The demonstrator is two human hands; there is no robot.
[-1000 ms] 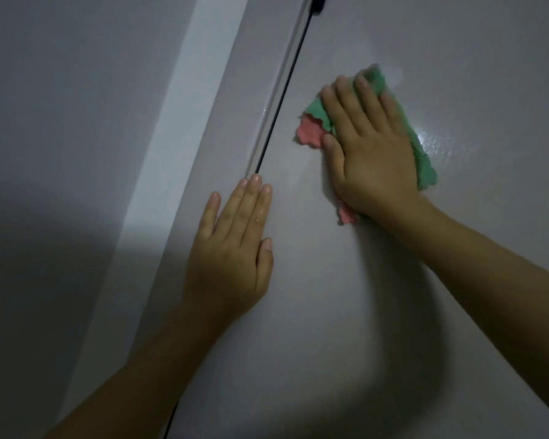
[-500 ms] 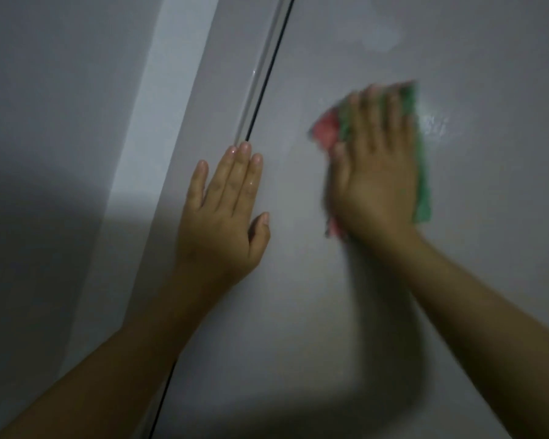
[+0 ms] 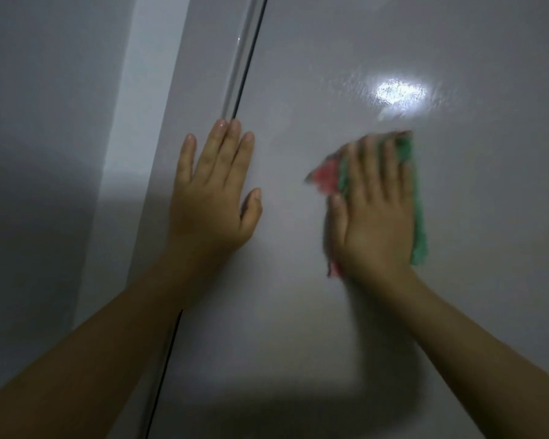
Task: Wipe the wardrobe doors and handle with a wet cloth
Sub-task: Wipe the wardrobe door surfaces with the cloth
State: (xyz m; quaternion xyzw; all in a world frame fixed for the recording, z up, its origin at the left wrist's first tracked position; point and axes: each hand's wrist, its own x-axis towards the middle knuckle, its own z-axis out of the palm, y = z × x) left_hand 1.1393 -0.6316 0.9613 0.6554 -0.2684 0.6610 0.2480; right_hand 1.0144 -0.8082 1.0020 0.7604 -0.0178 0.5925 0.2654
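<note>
Right hand pressed flat on the blurred, seemingly bunched cloth against the wardrobe door, left hand open, bracing beside the seam — firm, overlapping strokes suited here.

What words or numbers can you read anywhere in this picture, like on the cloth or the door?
None. No words, numbers, labels or signs can be read in this view.
The cloth under the right hand shows only green and pink colour, and it is blurred.
The wardrobe door is plain, with only a bright glare spot.
The left hand lies flat on the door beside the dark gap; nothing is written there.
</note>
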